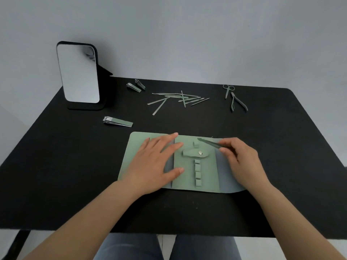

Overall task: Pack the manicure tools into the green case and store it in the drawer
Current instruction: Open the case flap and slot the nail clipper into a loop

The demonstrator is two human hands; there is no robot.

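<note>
Black table (56, 184), green case (135, 139) unfolded mid-table, left hand (150, 166) flat on it, right hand (242, 158) fingers pinching tweezers (209, 143)

Plain home room, black table (281, 147) against bare grey wall (206, 34), standing mirror (78, 74), grooming corner
</note>
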